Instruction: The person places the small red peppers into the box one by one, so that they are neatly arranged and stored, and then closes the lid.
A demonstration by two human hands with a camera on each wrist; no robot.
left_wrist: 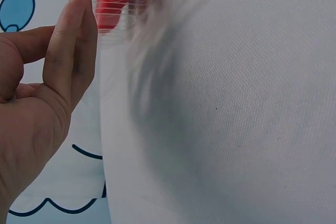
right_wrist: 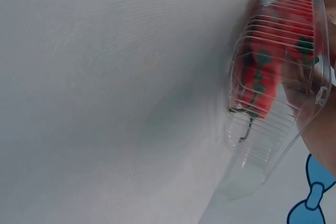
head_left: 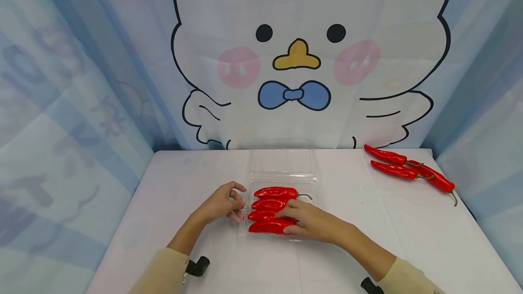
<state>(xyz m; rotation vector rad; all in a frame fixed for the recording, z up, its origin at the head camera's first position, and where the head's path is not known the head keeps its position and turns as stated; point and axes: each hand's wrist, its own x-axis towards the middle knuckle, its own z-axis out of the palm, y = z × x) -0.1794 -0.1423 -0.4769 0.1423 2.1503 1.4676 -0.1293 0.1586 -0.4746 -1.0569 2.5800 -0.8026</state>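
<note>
Several red chili peppers (head_left: 273, 226) lie side by side, crosswise, in a clear plastic box (head_left: 313, 186) whose lid (head_left: 282, 162) is raised at the far side. My right hand (head_left: 314, 221) reaches over the box from the right. Its fingers and thumb are spread and touch the nearer peppers, hiding their stem ends. My left hand (head_left: 222, 203) is at the box's left side, fingers loosely bent with nothing between them. Whether it touches the wall is unclear. In the right wrist view, peppers (right_wrist: 265, 77) with green stems show through the ribbed box wall.
Three more red chili peppers (head_left: 394, 170) lie at the table's far right corner. The white tabletop (head_left: 196, 171) surrounds the box. A printed cartoon curtain (head_left: 294, 126) hangs behind the table, with blue curtains on both sides.
</note>
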